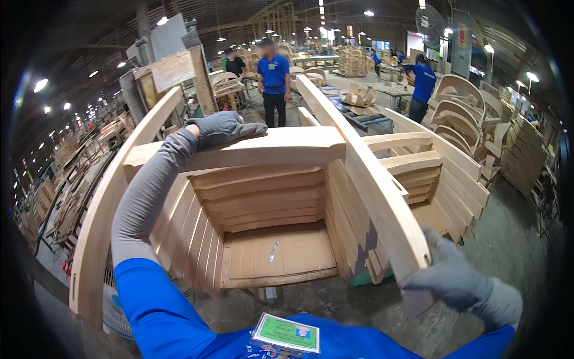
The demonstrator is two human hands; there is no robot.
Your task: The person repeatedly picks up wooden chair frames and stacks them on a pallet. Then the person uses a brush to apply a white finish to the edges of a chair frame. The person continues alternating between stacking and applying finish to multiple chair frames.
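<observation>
A pale wooden frame has two long curved side rails joined by a broad crosspiece (263, 148). It lies atop a stack of similar frames. My left hand (224, 128), in a grey glove, rests along the far top edge of the crosspiece with its fingers stretched out to the right. My right hand (451, 272), also gloved in grey, is closed around the near end of the right side rail (373, 173). The near end of the left side rail (95, 251) stands free beside my left arm. Part of my right hand's grip is hidden behind the wood.
Below, the stacked frames surround a cardboard sheet (278, 248) with a small clear strip on it. Another frame stack (445, 173) stands to the right. Ahead is a person in blue (274, 78); another (423, 84) works farther right. Curved wooden parts (457, 113) are piled beyond.
</observation>
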